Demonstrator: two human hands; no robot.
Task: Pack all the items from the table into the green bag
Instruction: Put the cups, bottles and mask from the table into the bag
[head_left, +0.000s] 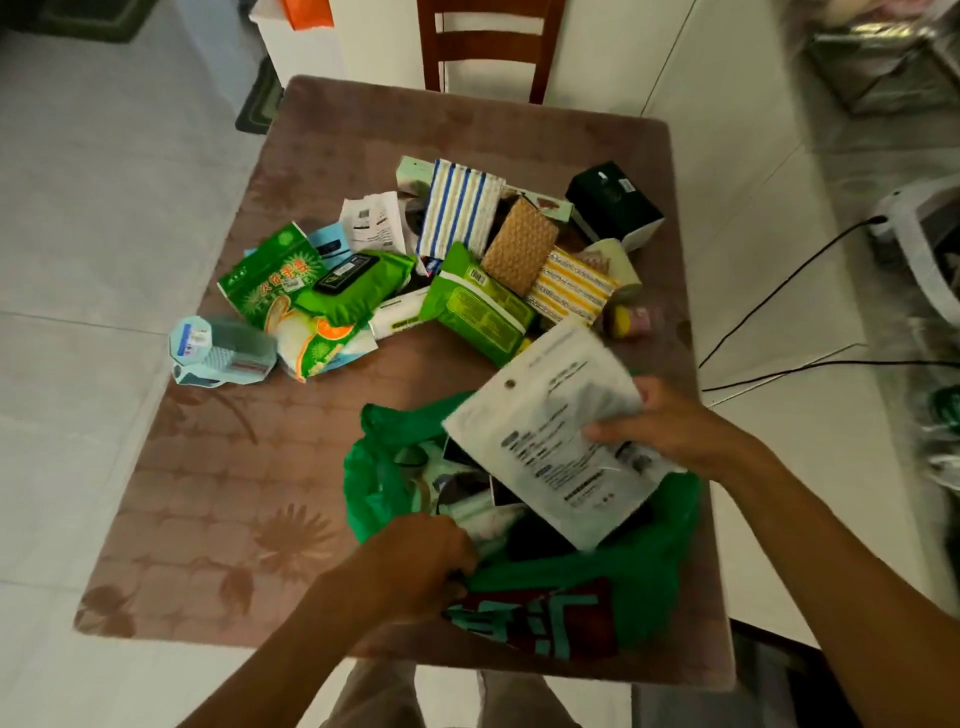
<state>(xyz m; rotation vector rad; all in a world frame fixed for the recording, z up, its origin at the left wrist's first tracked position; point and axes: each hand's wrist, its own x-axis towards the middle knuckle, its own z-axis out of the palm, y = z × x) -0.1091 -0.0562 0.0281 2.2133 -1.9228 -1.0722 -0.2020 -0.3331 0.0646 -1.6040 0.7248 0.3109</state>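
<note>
The green bag (613, 577) lies open at the table's near edge, with several items inside. My left hand (421, 566) grips the bag's near rim. My right hand (670, 421) holds a flat white pouch (556, 441) with black print, tilted over the bag's mouth. Behind the bag lies a heap of items: green wipe packs (478, 306), a green printed packet (280, 291), a blue-striped cloth (457, 208), a tan waffle pad (519, 244), a yellow-striped pack (571, 286) and a dark box (613, 202).
The table wears a brown flowered cloth (218, 493). A clear plastic box (223, 348) sits near its left edge. A wooden chair (488, 47) stands at the far end. Black cables (779, 291) run over the floor on the right.
</note>
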